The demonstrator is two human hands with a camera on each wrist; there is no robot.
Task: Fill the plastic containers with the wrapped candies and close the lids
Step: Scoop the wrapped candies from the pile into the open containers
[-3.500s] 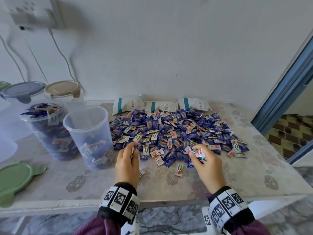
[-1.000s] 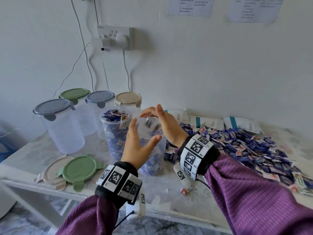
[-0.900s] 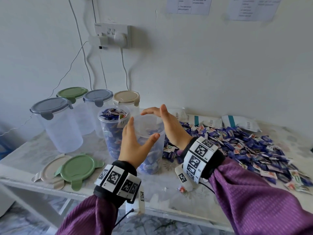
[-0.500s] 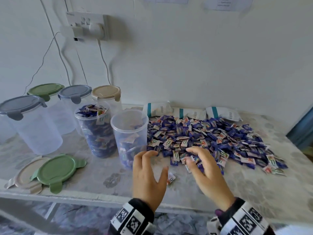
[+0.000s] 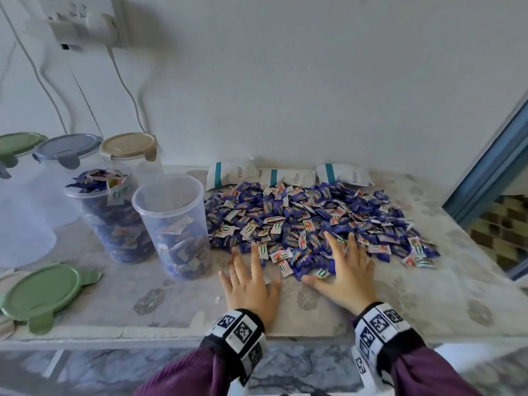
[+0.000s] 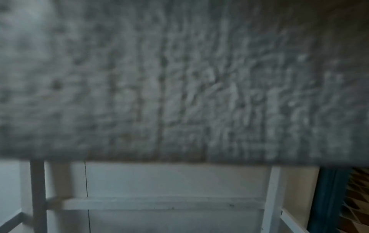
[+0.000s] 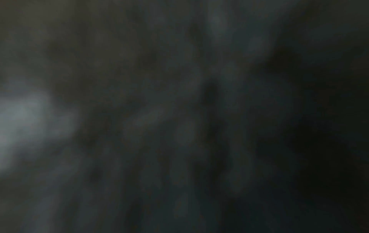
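Blue-wrapped candies (image 5: 311,221) heaped across the marbled surface (image 5: 445,290), both hands flat at the heap's near edge.

Heap lies straight ahead of the fingers, its long axis running left to right; the half-filled open container (image 5: 174,224) stands just left of it, nearer the left hand (image 5: 251,284). Right hand (image 5: 345,275) rests spread on the candies; left, also spread, holds nothing.

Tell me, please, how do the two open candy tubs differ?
The left tub is packed with candies to its rim; the right tub is under half full. The left tub stands nearer the lidded tubs, the right tub nearer the candy pile. Both are clear, upright and unlidded.
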